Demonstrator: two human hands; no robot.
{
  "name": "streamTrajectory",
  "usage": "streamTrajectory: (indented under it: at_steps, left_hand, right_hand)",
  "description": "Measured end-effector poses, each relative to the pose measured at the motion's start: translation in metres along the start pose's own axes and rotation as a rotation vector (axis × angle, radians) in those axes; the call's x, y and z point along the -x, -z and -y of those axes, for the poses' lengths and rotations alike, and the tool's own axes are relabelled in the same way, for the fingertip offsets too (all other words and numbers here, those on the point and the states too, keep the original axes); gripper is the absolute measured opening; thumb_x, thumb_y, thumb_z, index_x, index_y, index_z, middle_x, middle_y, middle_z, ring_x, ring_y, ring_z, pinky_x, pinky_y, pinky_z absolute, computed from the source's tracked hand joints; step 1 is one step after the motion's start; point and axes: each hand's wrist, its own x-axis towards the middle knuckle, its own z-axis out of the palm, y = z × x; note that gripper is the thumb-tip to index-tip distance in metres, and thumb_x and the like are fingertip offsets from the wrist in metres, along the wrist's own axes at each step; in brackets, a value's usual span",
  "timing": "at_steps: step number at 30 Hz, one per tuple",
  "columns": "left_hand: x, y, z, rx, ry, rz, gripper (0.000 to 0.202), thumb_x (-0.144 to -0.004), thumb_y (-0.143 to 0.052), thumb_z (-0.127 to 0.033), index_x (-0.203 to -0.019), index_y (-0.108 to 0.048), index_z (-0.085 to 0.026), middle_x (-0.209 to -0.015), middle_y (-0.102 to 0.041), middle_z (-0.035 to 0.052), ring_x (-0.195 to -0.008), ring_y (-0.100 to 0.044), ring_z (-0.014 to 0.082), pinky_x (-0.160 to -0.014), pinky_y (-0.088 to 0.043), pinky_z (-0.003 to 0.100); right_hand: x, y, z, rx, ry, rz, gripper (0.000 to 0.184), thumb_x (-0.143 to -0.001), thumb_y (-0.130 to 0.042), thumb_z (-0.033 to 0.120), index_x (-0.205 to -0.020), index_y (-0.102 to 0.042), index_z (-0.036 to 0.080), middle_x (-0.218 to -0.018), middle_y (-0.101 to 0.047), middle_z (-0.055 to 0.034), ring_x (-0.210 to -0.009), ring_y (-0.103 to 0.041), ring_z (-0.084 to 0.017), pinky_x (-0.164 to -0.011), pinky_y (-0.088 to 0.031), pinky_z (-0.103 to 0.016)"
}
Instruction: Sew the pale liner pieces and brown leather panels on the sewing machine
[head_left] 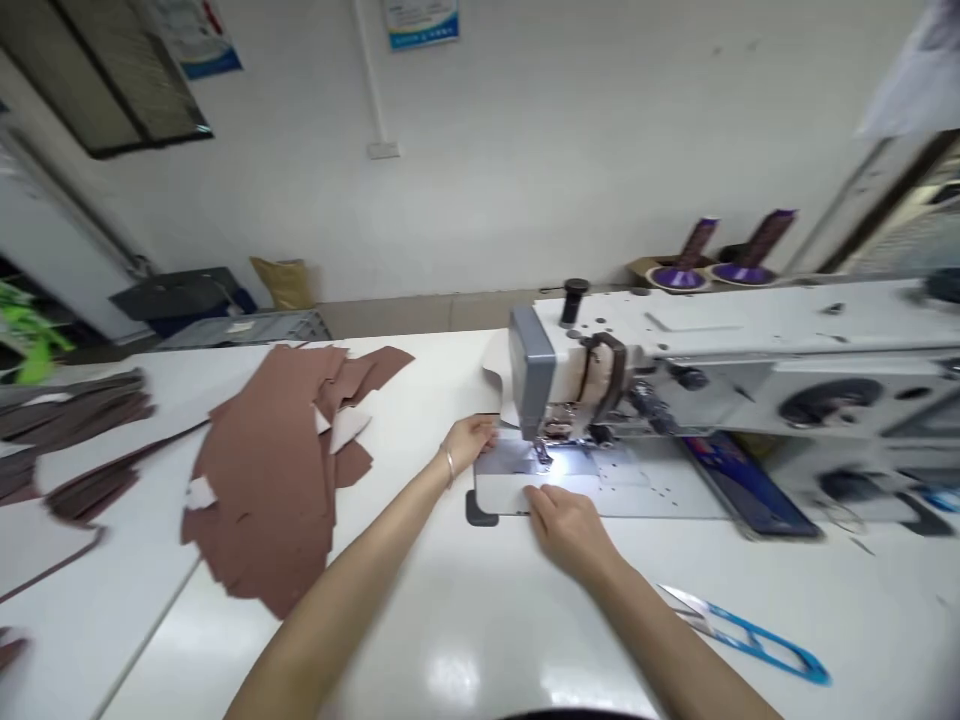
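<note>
The pale piece (501, 492) lies flat on the bed of the sewing machine (720, 360), its far edge tucked under the presser foot (541, 452) in the glare of the work lamp. It looks thin, light and limp, a sheet that would buckle if pushed from one end, so it wants steering from two sides close to the needle, with fingers laid flat rather than a hard pinch. The right hand (568, 522) does just that, palm down with fingers spread on the near edge. The left hand (471, 440) curls at the back left corner; through the blur I cannot tell whether it nips the edge or only rests there. The surface seems smooth and off-white, with rounded corners, unlike the brown cut pieces (262, 490) heaped to the left on the table (465, 620).
</note>
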Motion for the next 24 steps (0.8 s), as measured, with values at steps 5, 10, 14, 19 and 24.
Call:
streamTrajectory:
  at_steps: [5,10,14,19,24]
  left_hand:
    - [0.091,0.135,0.036,-0.334,-0.076,-0.475,0.037,-0.081,-0.048,-0.025,-0.115,-0.057,-0.012,-0.137,-0.045,0.0158,-0.136,-0.025,0.0293,-0.114,-0.016,0.048]
    - [0.114,0.197,0.061,-1.223,0.101,-0.836,0.069,-0.081,-0.045,-0.041,-0.136,-0.034,0.0,-0.141,-0.031,0.0305,-0.136,-0.018,0.0428,-0.106,-0.018,0.06]
    - [0.093,0.188,0.056,-1.346,0.212,-0.812,0.073,-0.078,-0.05,-0.037,-0.138,-0.031,0.0,-0.142,-0.028,0.0327,-0.135,-0.017,0.0455,-0.103,-0.019,0.062]
    - [0.084,0.199,0.039,-0.854,0.207,-0.831,0.057,-0.072,-0.05,-0.023,-0.126,-0.048,-0.004,-0.14,-0.035,0.0306,-0.135,-0.02,0.0433,-0.102,-0.017,0.065]
    - [0.093,0.248,0.016,-0.506,0.197,-0.818,0.016,-0.065,-0.057,-0.018,-0.077,-0.066,-0.015,-0.091,-0.068,0.0181,-0.107,-0.056,0.038,-0.093,-0.039,0.054]
  right_hand:
    - [-0.001,-0.006,0.001,-0.051,0.077,-0.06,0.026,-0.088,-0.035,0.011,-0.088,-0.06,0.015,-0.062,-0.055,-0.0003,-0.055,-0.049,-0.013,-0.053,-0.027,-0.024]
    - [-0.003,-0.01,0.006,-0.049,0.099,-0.025,0.027,-0.089,-0.034,0.012,-0.091,-0.061,0.014,-0.064,-0.057,-0.001,-0.058,-0.052,-0.013,-0.053,-0.03,-0.024]
    - [0.001,-0.011,0.005,-0.02,0.071,-0.008,0.027,-0.09,-0.034,0.013,-0.092,-0.061,0.015,-0.064,-0.058,-0.0011,-0.057,-0.053,-0.013,-0.052,-0.031,-0.024]
    - [0.004,-0.008,0.003,-0.001,0.033,0.014,0.029,-0.09,-0.032,0.014,-0.091,-0.061,0.015,-0.064,-0.058,-0.0009,-0.056,-0.055,-0.013,-0.051,-0.032,-0.024]
    - [0.001,-0.007,0.004,-0.007,0.031,0.025,0.03,-0.09,-0.031,0.014,-0.091,-0.061,0.016,-0.064,-0.059,-0.0017,-0.056,-0.055,-0.014,-0.051,-0.032,-0.024]
